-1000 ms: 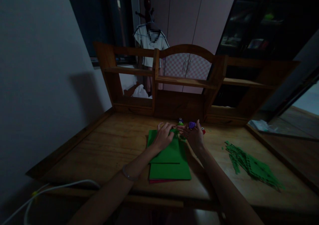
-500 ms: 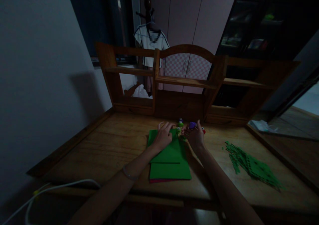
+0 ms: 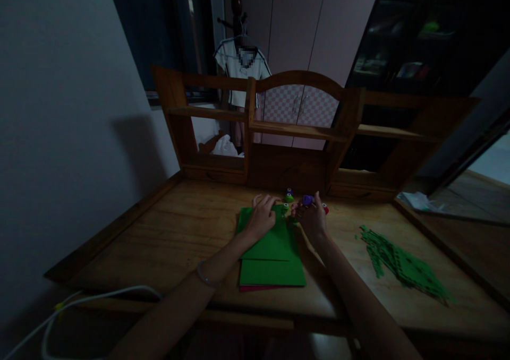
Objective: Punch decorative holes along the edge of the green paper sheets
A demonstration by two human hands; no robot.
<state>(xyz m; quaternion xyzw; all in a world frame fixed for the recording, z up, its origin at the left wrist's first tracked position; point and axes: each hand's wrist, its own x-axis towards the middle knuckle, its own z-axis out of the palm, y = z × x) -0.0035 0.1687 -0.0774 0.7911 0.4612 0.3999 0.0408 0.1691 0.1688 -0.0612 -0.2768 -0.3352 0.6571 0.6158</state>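
My left hand [image 3: 261,216] lies on a green sheet [image 3: 266,248], its fingers spread toward the sheet's far edge. Beneath that sheet is a larger green one [image 3: 273,273], with a thin red edge under it. Curled at the right side of the sheets is my right hand [image 3: 313,222], fingertips close to a small green piece with an eye-like spot [image 3: 286,207]; what its fingers grip is hidden. A purple object [image 3: 307,200] shows between its thumb and fingers; I cannot tell if it is held. Dim light blurs the details.
Farther back stand another green piece [image 3: 289,198] and a small dark purple one [image 3: 289,191]. A red piece [image 3: 325,209] sits behind my right hand. Perforated green strips [image 3: 406,264] lie at right. A wooden shelf [image 3: 295,131] borders the desk; a white cable [image 3: 119,291] crosses front left.
The upper green sheet has shifted very slightly to the right. Both hands stay in nearly the same place.
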